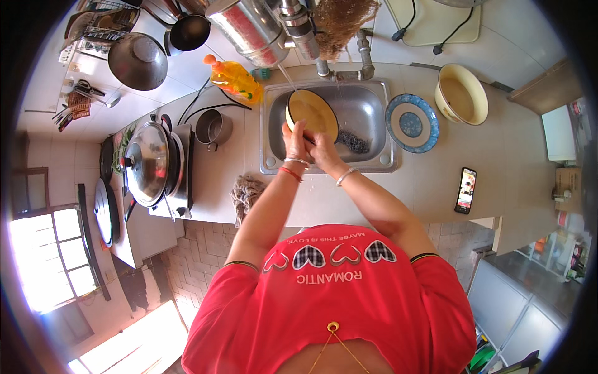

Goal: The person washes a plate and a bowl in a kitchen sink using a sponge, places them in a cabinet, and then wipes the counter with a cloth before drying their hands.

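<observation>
Over the stainless steel sink [369,100], a yellow bowl with a dark rim [312,108] is tilted under a thin stream of running water. My left hand [296,142] is at the bowl's near edge, its fingers reaching over the rim. My right hand [323,148] touches the same near side, close beside the left; its fingertips are partly hidden. A dark mesh scourer [353,141] lies in the basin, right of the bowl. A blue and white plate [411,123] rests against the sink's right edge.
An orange detergent bottle [237,82] and a metal mug [213,127] stand left of the sink, beyond a crumpled cloth [246,194]. A lidded pan [148,163] is on the stove. To the right are a cream enamel basin [461,95] and a phone [466,190].
</observation>
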The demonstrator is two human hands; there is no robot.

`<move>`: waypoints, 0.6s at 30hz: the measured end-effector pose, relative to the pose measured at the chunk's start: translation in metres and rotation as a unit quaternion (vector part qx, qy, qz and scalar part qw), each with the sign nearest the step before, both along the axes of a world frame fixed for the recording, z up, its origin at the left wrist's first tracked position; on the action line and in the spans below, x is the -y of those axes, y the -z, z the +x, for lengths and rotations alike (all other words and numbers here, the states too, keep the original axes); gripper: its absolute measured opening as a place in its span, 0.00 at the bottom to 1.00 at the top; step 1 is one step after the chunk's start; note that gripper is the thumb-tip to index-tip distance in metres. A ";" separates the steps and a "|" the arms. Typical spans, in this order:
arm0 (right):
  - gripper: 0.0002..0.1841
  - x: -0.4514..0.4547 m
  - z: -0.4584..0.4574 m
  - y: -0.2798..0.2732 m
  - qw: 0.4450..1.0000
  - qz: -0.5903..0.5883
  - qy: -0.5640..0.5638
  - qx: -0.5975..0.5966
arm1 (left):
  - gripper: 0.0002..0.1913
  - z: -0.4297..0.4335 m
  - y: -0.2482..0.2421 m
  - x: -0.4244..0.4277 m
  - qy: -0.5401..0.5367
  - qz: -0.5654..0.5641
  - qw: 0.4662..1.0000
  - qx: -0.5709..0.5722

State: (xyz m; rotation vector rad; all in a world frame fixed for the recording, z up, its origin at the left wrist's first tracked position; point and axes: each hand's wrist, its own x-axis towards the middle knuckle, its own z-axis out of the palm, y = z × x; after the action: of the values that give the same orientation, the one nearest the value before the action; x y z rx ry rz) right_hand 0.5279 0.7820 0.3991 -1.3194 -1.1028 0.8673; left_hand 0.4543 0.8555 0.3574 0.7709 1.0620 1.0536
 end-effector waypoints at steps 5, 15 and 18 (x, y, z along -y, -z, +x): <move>0.09 0.025 0.065 0.034 0.902 0.146 -0.050 0.404 | 0.28 -0.022 -0.078 -0.035 0.335 -0.211 0.917 -0.054; 0.10 0.032 0.056 0.047 0.910 0.152 0.001 0.386 | 0.33 -0.020 -0.075 -0.029 0.316 -0.158 0.934 -0.052; 0.08 0.027 0.043 0.014 0.942 0.030 -0.031 0.332 | 0.32 -0.019 -0.043 -0.022 0.192 -0.160 0.968 -0.005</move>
State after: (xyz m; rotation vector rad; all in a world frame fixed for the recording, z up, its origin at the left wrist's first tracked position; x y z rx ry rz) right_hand 0.5713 0.7547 0.3855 -1.5791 -1.6821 0.4217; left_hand 0.4355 0.8779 0.3999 0.6827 1.0079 0.5331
